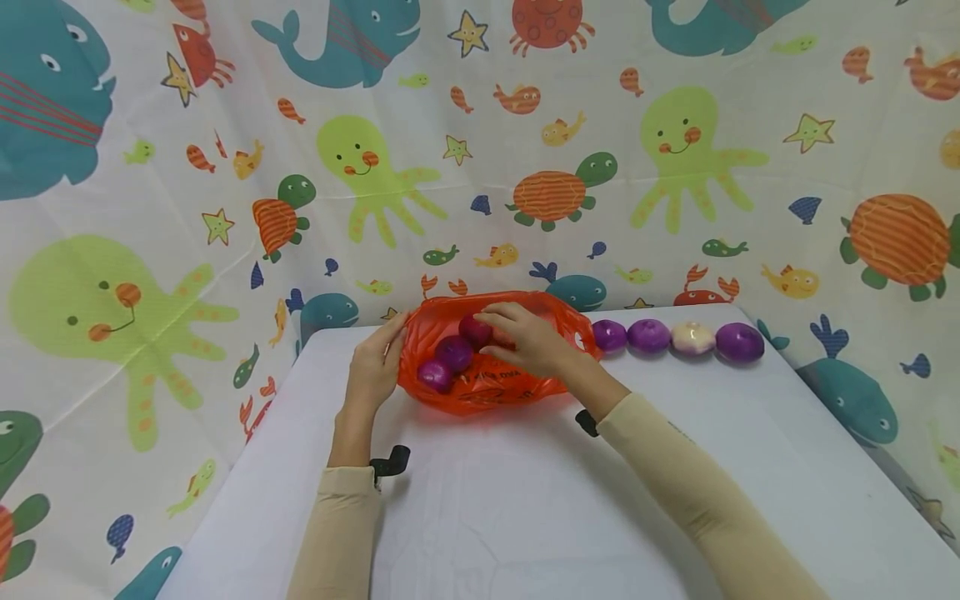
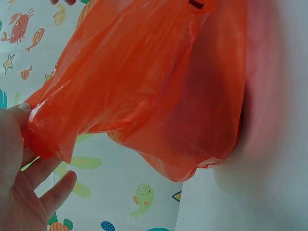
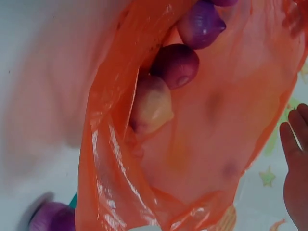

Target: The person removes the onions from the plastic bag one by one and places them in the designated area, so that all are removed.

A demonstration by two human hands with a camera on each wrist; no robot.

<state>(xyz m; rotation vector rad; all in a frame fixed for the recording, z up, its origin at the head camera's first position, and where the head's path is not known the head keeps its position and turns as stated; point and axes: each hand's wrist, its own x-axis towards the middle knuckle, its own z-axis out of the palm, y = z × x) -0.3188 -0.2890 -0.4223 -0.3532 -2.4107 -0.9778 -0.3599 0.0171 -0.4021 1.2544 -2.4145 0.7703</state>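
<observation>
I see an orange bag lying open at the far middle of the white surface, its mouth turned towards me. My left hand is at the bag's left edge; the left wrist view shows the thumb and fingers pinching a fold of the plastic, with the lower fingers straight and loose beneath it. My right hand reaches over the mouth from the right, fingers curved down inside the bag. It lies against a dark red onion, but I cannot tell whether it grips the onion or only touches it. In the right wrist view only the fingertips show, at the bag's edge.

Two more purple onions sit in the bag in front of that one: one in the middle, one nearer the left edge. The right wrist view looks into the bag and shows a purple onion, a dark red one and a pale one lined up, touching, against the bag's wall.

Outside the bag, just right of it, four onions stand in a row along the far edge of the surface: purple, purple, pale, purple. A curtain printed with sea creatures hangs around the surface.
</observation>
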